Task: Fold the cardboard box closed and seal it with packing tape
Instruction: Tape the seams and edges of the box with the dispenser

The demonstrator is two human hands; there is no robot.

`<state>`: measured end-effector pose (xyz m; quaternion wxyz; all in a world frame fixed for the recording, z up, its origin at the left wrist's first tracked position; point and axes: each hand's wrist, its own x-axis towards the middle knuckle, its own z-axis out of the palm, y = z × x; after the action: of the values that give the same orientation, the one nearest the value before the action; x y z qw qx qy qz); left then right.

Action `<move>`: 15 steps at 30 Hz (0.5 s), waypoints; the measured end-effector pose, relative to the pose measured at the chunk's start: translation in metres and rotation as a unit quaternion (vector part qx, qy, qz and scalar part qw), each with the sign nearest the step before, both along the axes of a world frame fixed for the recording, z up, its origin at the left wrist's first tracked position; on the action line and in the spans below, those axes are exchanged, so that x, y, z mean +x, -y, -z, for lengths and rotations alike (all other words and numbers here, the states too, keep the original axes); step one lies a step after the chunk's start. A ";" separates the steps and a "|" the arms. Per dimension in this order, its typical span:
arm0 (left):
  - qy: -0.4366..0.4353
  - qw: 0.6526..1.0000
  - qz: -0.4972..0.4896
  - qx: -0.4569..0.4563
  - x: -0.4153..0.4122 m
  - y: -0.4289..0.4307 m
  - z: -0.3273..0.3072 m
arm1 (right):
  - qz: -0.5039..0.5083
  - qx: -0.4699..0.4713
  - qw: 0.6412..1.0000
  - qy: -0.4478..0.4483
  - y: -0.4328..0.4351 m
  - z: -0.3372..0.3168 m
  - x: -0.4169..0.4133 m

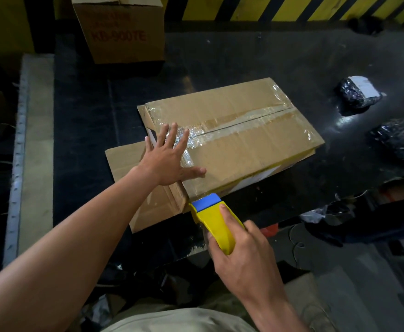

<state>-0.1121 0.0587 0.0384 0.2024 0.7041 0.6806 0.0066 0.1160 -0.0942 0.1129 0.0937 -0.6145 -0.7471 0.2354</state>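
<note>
A flat brown cardboard box lies on the black table, its top flaps closed, with clear tape along the centre seam and across its near-left end. My left hand presses flat on that near-left end, fingers spread. My right hand grips a yellow tape dispenser with a blue head, whose head touches the box's near corner; a strip of clear tape runs from it onto the box. A loose cardboard flap sticks out at the box's left end under my left forearm.
A taller brown box with red print stands at the back left. Two black plastic-wrapped parcels lie at the right. A yellow-and-black striped wall runs behind. The table's near edge is by my right hand, with clutter below.
</note>
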 end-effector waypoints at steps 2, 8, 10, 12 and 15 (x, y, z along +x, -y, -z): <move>0.001 1.000 -0.002 -0.001 -0.001 0.000 0.000 | 0.001 -0.009 1.000 -0.003 -0.001 -0.001 -0.002; 0.005 1.000 -0.003 -0.004 0.001 0.001 -0.003 | 0.003 -0.036 0.999 0.010 -0.011 -0.007 -0.009; 0.003 1.000 -0.002 -0.006 0.002 0.001 -0.004 | 0.003 -0.045 0.999 0.024 -0.021 -0.009 -0.012; 0.000 1.000 -0.001 -0.008 0.001 0.001 -0.003 | 0.013 -0.068 0.997 0.016 -0.035 -0.011 -0.014; -0.001 1.000 0.002 -0.009 -0.001 -0.001 -0.001 | 0.016 -0.147 0.989 -0.003 -0.049 -0.007 -0.014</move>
<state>-0.1130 0.0593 0.0397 0.2079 0.7037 0.6794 -0.0003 0.1019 -0.0448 0.1202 0.0079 -0.6328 -0.6940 0.3432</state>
